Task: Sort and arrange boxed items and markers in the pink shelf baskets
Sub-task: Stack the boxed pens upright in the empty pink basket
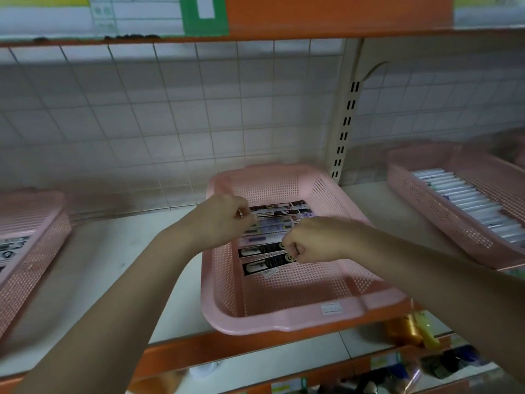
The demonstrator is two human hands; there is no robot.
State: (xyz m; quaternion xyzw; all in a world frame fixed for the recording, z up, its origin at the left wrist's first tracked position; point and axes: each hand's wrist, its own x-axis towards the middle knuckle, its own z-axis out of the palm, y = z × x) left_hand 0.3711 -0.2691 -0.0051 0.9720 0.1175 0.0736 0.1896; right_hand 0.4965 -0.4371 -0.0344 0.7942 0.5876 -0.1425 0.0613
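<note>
Far left: a pink basket [31, 223] at the frame edge holds dark printed boxes; only part of it shows.

Centre: the middle basket [284, 322] sits on the white shelf [108, 251], a row of long boxed items [267, 258] stacked toward its back wall, the front half bare mesh. Left hand [224, 220] is curled over the left ends of the upper boxes; fingers bent, but whether they pinch a box or only rest on it, cannot tell. Right hand [312, 240] is clenched at the right ends of the lower dark boxes, seemingly pinching one, though the grip itself is hidden.

Judgement: the step is squaring the row. Best done by nudging both ends together so boxes stay parallel, labels up, no overlap.

Far right: a third basket [443, 211] holds markers [466, 200] lying side by side.
</note>
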